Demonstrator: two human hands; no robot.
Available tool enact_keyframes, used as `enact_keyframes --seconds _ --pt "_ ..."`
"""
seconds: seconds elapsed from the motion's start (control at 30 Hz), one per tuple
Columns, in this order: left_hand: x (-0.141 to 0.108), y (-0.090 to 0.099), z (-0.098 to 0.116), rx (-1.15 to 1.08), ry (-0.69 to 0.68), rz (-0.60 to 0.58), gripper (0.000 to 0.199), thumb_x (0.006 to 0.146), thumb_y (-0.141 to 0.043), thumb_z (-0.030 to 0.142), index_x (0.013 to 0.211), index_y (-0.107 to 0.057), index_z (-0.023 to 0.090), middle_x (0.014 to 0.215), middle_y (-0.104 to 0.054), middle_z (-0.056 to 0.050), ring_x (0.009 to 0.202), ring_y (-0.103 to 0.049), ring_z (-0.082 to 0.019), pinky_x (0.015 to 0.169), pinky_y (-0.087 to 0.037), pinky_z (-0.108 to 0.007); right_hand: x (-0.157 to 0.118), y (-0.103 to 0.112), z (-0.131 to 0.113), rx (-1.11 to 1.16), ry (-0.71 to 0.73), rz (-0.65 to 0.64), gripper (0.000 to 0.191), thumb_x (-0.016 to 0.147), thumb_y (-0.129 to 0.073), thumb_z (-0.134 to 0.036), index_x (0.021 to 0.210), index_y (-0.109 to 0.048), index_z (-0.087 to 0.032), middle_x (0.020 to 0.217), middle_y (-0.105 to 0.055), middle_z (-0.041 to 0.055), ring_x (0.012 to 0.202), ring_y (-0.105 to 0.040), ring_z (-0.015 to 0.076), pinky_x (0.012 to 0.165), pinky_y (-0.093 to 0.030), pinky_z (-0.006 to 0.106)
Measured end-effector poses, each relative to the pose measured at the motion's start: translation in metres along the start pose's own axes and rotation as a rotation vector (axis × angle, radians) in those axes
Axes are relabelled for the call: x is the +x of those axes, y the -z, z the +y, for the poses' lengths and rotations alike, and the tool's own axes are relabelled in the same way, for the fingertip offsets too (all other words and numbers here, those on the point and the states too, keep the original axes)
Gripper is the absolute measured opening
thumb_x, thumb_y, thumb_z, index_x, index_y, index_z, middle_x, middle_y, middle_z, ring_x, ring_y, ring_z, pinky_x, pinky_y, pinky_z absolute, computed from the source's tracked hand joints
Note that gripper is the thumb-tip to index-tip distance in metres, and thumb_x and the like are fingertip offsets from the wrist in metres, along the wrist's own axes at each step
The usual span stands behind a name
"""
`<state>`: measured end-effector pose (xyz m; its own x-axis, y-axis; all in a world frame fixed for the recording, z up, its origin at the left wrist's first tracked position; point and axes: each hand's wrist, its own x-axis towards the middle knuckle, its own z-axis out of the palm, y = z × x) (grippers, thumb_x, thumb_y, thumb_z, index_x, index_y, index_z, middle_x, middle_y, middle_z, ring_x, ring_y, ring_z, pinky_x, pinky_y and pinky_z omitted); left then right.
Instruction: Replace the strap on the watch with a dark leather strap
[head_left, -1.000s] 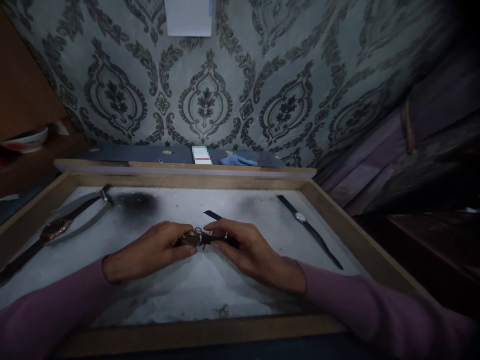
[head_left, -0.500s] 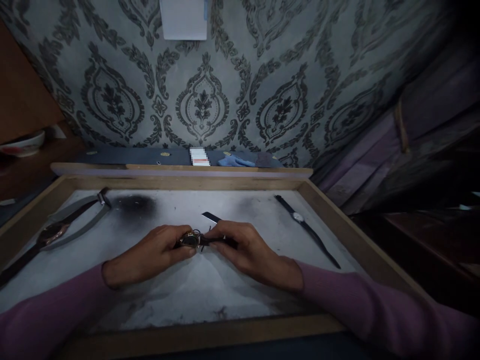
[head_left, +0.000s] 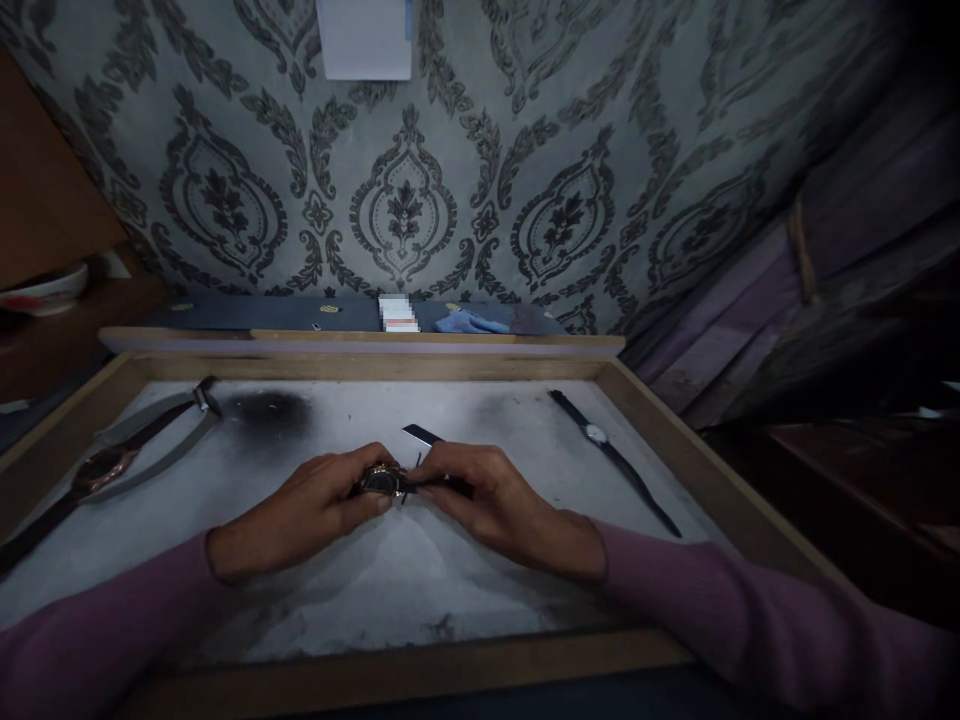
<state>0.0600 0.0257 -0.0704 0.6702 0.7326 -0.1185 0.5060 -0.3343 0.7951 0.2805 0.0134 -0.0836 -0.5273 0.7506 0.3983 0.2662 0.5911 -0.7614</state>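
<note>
My left hand (head_left: 311, 510) is closed round the case of a wristwatch (head_left: 381, 481) with a dark face and a shiny gold-toned rim. On the watch's right side my right hand (head_left: 499, 505) pinches its dark strap close to the case; the fingers hide most of the strap. Thin dark pieces (head_left: 406, 494) stick out between the two hands. Just beyond my right fingers, a flat dark strip (head_left: 421, 434) with a bright edge lies partly hidden on the white surface (head_left: 360, 580).
A brown-strapped watch (head_left: 101, 468) lies at left beside a grey band (head_left: 180, 450). At right rests a slim black-strapped watch (head_left: 598, 434). A raised wooden frame (head_left: 375, 366) borders the surface. Behind it are a blue cloth (head_left: 469, 321) and a blurred white pack (head_left: 398, 313).
The watch case has tilted slightly between my fingers, and a small dark loop above it no longer shows. Both hands stay in nearly the same place.
</note>
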Motion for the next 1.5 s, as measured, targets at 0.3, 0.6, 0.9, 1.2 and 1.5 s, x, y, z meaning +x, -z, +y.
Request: enact_keyframes --seconds 0.3,0.6,0.9,1.2,1.5 --pt "0.000 -0.002 -0.001 0.061 0.014 0.000 0.021 0.091 -0.043 0.038 0.086 -0.052 0.019 0.076 -0.049 0.001 0.072 -0.047 -0.017 0.064 -0.033 -0.028 0.003 0.003 0.000 -0.011 -0.032 -0.058 0.014 0.084 -0.058 -0.008 0.091 -0.068 -0.013 0.085 -0.069 0.0049 0.075 -0.064 0.0122 0.066 -0.050 0.023" --pt "0.000 -0.001 0.001 0.100 0.014 -0.005 0.020 0.091 -0.042 0.037 0.090 -0.052 0.020 0.077 -0.051 0.001 0.071 -0.048 -0.017 0.064 -0.035 -0.029 0.004 0.002 0.004 0.005 -0.054 -0.073 0.015 0.083 -0.058 -0.007 0.091 -0.068 -0.014 0.084 -0.068 0.0037 0.072 -0.063 0.0119 0.064 -0.049 0.024" --pt "0.000 0.001 0.004 0.071 0.004 -0.023 0.019 0.092 -0.043 0.036 0.090 -0.053 0.020 0.078 -0.053 0.000 0.072 -0.050 -0.016 0.065 -0.040 -0.028 0.004 0.003 0.003 -0.018 -0.082 -0.093 0.015 0.082 -0.059 -0.006 0.091 -0.068 -0.014 0.085 -0.069 0.0038 0.074 -0.064 0.0130 0.065 -0.050 0.025" --pt "0.004 0.004 0.014 -0.134 0.117 -0.145 0.009 0.090 -0.044 0.026 0.090 -0.047 0.018 0.072 -0.056 0.001 0.058 -0.055 -0.013 0.058 -0.043 -0.026 0.004 0.003 0.003 -0.058 -0.029 -0.078 0.016 0.081 -0.058 -0.003 0.089 -0.068 -0.014 0.080 -0.068 0.0029 0.071 -0.062 0.0125 0.065 -0.048 0.024" --pt "0.012 0.001 0.013 -0.180 0.054 -0.094 0.014 0.084 -0.052 0.030 0.080 -0.051 0.017 0.063 -0.045 0.005 0.059 -0.041 -0.012 0.056 -0.032 -0.024 0.004 0.003 0.004 0.025 -0.122 -0.017 0.016 0.079 -0.059 -0.005 0.088 -0.069 -0.014 0.081 -0.069 0.0034 0.073 -0.064 0.0138 0.065 -0.050 0.024"
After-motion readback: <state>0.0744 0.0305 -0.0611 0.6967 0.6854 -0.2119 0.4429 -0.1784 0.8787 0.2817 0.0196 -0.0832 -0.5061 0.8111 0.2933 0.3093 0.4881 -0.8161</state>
